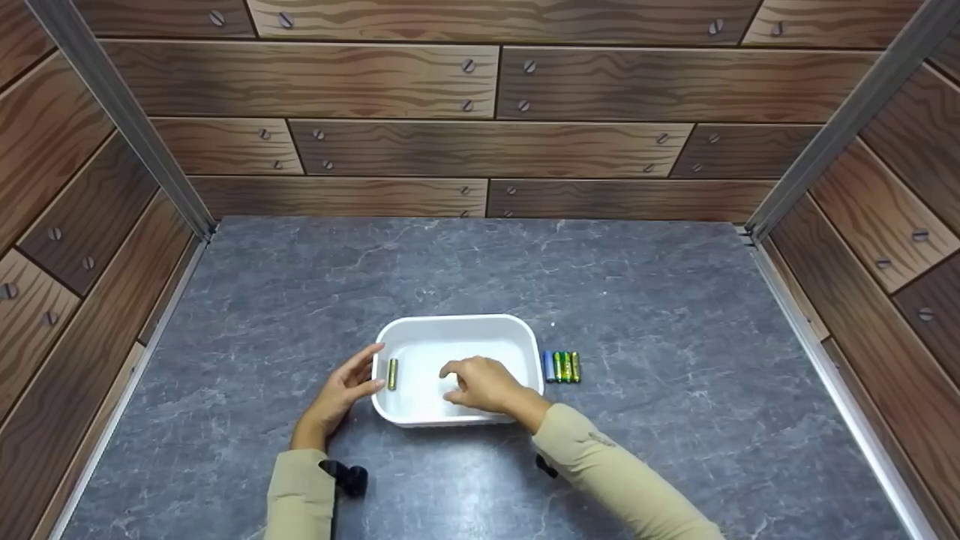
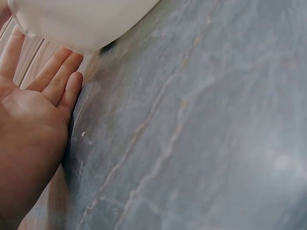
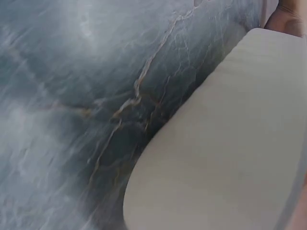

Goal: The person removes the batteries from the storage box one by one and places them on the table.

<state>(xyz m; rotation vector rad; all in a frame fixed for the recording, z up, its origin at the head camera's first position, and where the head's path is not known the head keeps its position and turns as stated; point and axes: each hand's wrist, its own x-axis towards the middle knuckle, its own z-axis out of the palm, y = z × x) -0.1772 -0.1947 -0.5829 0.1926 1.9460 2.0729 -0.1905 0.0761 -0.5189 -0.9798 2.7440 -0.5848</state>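
Observation:
A white rectangular plastic tub (image 1: 457, 324) stands on the table. One gold and dark battery (image 1: 393, 374) lies inside it, along the left end. My left hand (image 1: 339, 394) is at the tub's left side, thumb and forefinger spread apart at the rim. In the left wrist view its fingers (image 2: 53, 79) are nearly straight against the tub's outer wall (image 2: 81, 24). Over the middle of the tub is my right hand (image 1: 486, 384), thumb and forefinger bent with a gap between them and nothing visible in it. The tub's wall (image 3: 220, 143) hides most of that hand in the right wrist view.
Just right of the tub, a blue battery (image 1: 549, 367) and three green-and-gold batteries (image 1: 567, 367) lie side by side in a row. The grey marbled tabletop (image 1: 675, 315) is enclosed by wood-patterned panels (image 1: 480, 146) at the back and both sides.

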